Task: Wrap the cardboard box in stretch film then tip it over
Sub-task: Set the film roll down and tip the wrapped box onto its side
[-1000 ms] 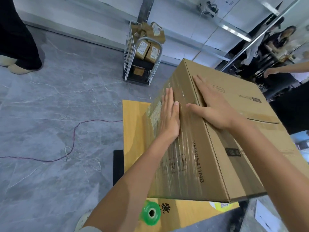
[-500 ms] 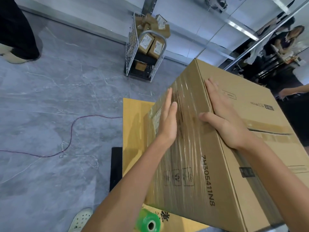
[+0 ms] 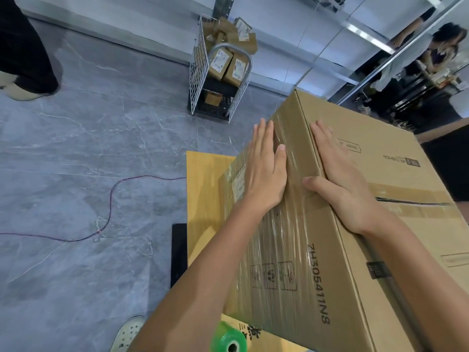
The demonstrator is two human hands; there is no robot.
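Grey marbled floor (image 3: 88, 148), indoor work area.

Grip: neither hand closed on anything. Left hand (image 3: 264, 171) lay flat, fingers straight and held together, palm pressed against the film-covered side face of the cardboard box (image 3: 380, 153). Right hand (image 3: 340, 184) lay flat on the box's top face just past the shared edge, fingers straight and pointing away from the person, thumb spread out across that edge onto the side face. The two hands sat near each other, one on each side of the edge.

Box: directly under both palms, extending right of and toward the person from the hands. Stretch film (image 3: 286, 250) showed as glossy wrinkled bands on the side face; top face looked like bare cardboard with a taped seam.

Arms: both forearms bare, reaching forward from the lower edge of view.

Outward: yellow board (image 3: 205, 189) under the box, left of the left hand. Green film roll (image 3: 229, 341) below the left forearm. Thin cable (image 3: 111, 199) on the floor further left. Wire cart (image 3: 218, 80) with small parcels well beyond the hands.
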